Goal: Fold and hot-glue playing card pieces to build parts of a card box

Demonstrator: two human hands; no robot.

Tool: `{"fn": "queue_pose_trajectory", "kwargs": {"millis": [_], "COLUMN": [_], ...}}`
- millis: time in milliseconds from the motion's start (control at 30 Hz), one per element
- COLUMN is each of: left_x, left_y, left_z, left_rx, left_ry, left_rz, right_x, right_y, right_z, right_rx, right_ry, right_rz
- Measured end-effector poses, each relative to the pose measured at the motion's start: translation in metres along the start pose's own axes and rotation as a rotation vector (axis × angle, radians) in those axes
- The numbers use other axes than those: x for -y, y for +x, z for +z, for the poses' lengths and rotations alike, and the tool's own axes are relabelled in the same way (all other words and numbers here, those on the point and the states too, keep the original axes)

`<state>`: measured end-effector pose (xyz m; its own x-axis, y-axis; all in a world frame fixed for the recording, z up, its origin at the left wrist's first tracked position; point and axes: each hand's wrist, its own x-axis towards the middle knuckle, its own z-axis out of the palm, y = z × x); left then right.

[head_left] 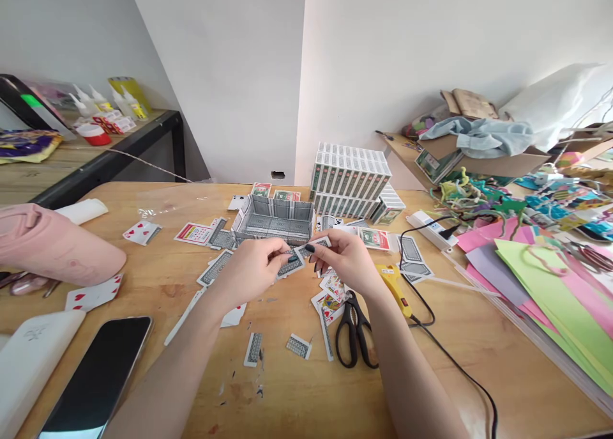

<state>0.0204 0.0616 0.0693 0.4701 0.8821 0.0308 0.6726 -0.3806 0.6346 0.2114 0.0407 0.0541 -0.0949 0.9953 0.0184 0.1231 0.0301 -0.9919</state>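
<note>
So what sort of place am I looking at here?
It looks like a craft workspace, perhaps in a home or small studio: a wooden table with black-handled scissors, a yellow glue gun on a cord, and sheets of coloured paper at the right.

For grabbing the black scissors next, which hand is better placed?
Right, probably: the black scissors lie beside the right forearm, closer to the right hand than to the left hand. Both hold cards, though.
</note>
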Motion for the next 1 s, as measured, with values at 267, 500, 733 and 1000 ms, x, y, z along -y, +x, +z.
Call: {"fn": "queue_pose_trajectory", "kwargs": {"millis": [267, 500, 733, 1000], "left_x": [0.002, -0.025, -0.022, -0.013], "left_y": [0.006, 0.041, 0.053, 0.052], "left_z": [-0.007, 0.002, 0.012, 0.015], "left_rx": [-0.189, -0.039, 0.047, 0.060], "left_ry": [0.207, 0.449, 0.442, 0.381], "left_rz": [-0.006, 0.187, 0.151, 0.194], "right_x": [0.006, 0.010, 0.013, 0.009], "right_y": [-0.003, -0.008, -0.012, -0.008], "right_z": [-0.026, -0.034, -0.040, -0.032], "right_rx": [-0.230, -0.312, -0.354, -0.316], "right_ry": [-0.119, -0.264, -0.361, -0.567], "right_rz": [-0.036, -0.044, -0.078, -0.212]}}
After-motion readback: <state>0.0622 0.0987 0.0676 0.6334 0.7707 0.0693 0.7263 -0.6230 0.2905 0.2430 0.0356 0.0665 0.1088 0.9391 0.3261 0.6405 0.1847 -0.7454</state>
